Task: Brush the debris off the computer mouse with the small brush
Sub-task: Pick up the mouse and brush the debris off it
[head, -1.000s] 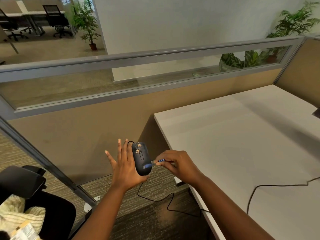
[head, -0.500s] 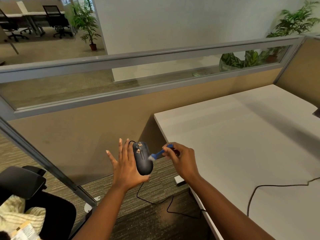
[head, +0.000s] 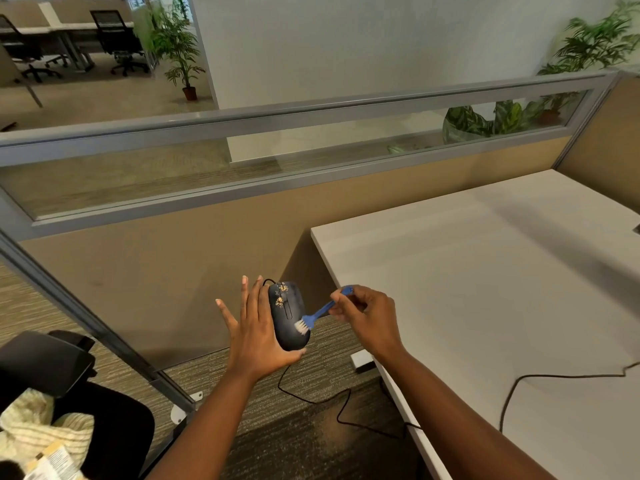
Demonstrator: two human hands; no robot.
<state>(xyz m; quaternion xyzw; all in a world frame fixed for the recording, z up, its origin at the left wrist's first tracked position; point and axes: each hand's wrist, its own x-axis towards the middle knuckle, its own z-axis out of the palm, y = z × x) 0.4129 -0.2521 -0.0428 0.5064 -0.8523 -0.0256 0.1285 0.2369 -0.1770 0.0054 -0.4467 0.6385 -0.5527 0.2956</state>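
A black wired computer mouse [head: 286, 311] rests in the palm of my left hand [head: 252, 336], held over the carpet beside the desk. Tan crumbs of debris [head: 281, 295] cling to its front end around the wheel. My right hand [head: 367, 315] pinches the handle of a small blue brush [head: 320, 311] with white bristles. The bristles touch the right side of the mouse's back half, apart from the crumbs. The mouse cable [head: 311, 398] hangs down and loops over the floor.
A white desk [head: 485, 289] fills the right, with a black cable [head: 540, 379] across it. A tan partition [head: 173, 271] with a glass strip stands ahead. A black chair [head: 45, 362] with a cloth sits at lower left. A small white box [head: 362, 361] lies under the desk edge.
The brush head has swept from the mouse's rear up to its middle and now sits lower on the right side. My right hand rose and turned. My left hand stayed in place.
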